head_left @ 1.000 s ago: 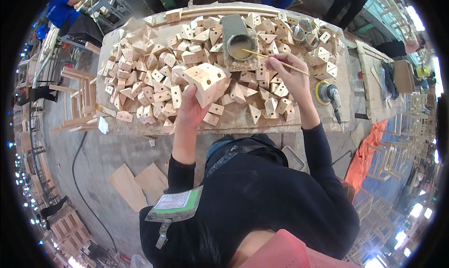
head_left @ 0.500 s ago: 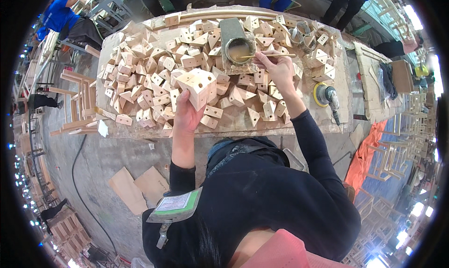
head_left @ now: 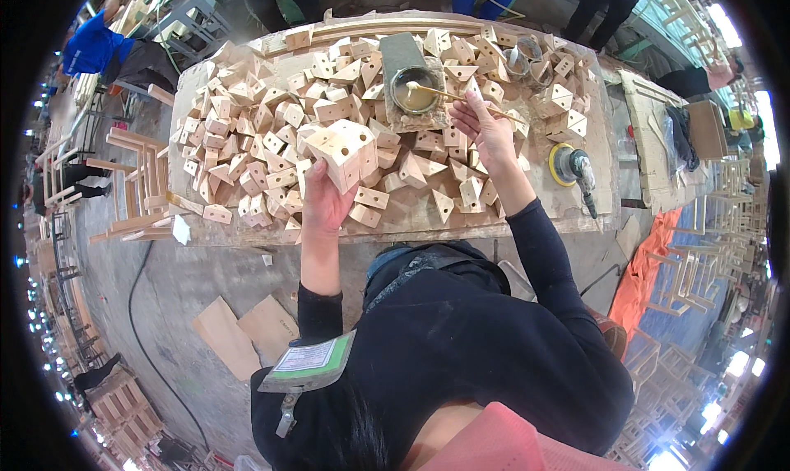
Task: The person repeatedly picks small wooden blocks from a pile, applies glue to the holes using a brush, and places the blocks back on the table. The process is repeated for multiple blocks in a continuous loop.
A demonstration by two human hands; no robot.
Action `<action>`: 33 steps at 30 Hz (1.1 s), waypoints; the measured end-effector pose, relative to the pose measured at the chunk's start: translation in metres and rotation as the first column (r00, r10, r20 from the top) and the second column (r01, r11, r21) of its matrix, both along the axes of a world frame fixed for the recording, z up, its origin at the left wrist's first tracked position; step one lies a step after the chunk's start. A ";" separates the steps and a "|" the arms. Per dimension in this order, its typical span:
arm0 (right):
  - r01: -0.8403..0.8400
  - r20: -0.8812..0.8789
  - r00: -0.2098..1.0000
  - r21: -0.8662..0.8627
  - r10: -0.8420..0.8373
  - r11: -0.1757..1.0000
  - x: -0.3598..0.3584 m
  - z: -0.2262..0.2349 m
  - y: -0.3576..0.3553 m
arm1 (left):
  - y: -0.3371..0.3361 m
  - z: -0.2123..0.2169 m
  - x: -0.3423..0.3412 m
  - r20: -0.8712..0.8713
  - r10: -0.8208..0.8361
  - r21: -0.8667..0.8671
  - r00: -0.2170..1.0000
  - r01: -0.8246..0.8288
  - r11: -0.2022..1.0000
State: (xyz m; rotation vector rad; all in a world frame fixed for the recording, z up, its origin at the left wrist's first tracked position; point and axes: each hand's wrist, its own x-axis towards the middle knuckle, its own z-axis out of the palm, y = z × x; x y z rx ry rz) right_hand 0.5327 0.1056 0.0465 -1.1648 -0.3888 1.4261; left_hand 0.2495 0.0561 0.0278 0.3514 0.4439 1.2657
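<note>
My left hand grips a pale wooden corner block from below, with drilled holes in its faces. It is held above the near part of a heap of similar blocks. Between the thumb and fingers of my right hand is a thin wooden stick. A pale, wet blob sits on the stick's tip, over the mouth of a round cup. Inside the cup is a tan paste. The cup rests at the near end of a grey-green box-shaped piece amid the blocks.
A sander with a yellow disc lies right of the blocks on the worktable. Clear cups stand at the far right. Wooden frames stand left of the table. Other people, one in a blue shirt, are beyond it.
The stick's tip has moved from the cup's near rim to over its middle and now carries a pale blob. My right hand has dropped slightly and turned. The left hand barely moved.
</note>
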 end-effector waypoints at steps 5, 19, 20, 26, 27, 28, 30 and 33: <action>0.027 0.004 1.000 0.145 -0.028 0.989 0.007 -0.013 0.001 | 0.004 -0.004 0.000 0.042 -0.034 -0.016 0.999 0.035 0.999; -0.097 0.137 0.989 0.287 0.060 0.953 -0.003 0.064 -0.032 | 0.023 0.016 0.027 0.194 -0.131 -0.091 0.972 0.151 0.984; -0.131 0.175 0.981 0.314 0.078 0.940 -0.006 0.072 -0.037 | 0.022 0.015 0.027 0.173 -0.140 -0.061 0.975 0.152 0.987; -0.222 0.300 0.948 0.374 0.109 0.901 -0.009 0.085 -0.044 | 0.022 0.023 0.032 0.208 -0.229 0.036 0.951 0.227 0.973; -0.229 0.309 0.945 0.380 0.110 0.896 -0.008 0.084 -0.044 | 0.020 0.026 0.033 0.197 -0.222 0.009 0.955 0.225 0.974; -0.215 0.294 0.951 0.395 0.099 0.893 -0.008 0.084 -0.044 | 0.019 0.029 0.034 0.187 -0.216 -0.017 0.958 0.223 0.975; -0.187 0.262 0.962 0.427 0.077 0.885 -0.008 0.082 -0.043 | 0.017 0.035 0.037 0.161 -0.218 0.007 0.963 0.219 0.976; -0.175 0.243 0.968 0.454 0.067 0.874 -0.008 0.085 -0.044 | 0.014 0.044 0.041 0.137 -0.195 0.002 0.971 0.197 0.980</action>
